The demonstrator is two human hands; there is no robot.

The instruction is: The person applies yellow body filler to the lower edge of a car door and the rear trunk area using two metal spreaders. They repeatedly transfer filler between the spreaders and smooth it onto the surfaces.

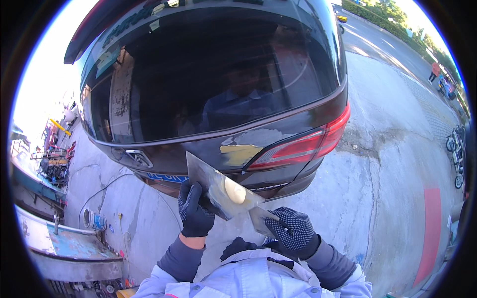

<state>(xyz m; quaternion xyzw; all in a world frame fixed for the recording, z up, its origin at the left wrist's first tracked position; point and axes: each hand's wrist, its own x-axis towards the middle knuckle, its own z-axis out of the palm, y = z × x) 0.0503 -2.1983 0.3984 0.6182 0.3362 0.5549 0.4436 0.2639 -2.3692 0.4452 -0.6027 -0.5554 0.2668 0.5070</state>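
Observation:
My left hand [196, 211], in a dark dotted glove, is closed on the edge of a flat grey mixing board [211, 181]. A mound of cream-yellow body filler [234, 191] sits on the board, with thin smears around it. In my right hand [294, 231], gloved the same way, is a grey putty spreader [262, 220], its blade at the board's lower right corner. Beyond both hands stands the rear of a dark car [198, 144]. Yellow filler [239, 155] and a grey sanded-looking patch [261, 136] mark its panel beside the red tail light [293, 151].
A workbench [74, 243] with a worn top stands at the left, a paint bucket [94, 219] beside it. A thin hose [99, 191] crosses the concrete floor [348, 218]. A motorcycle [456, 156] and a distant person [434, 71] are at the right.

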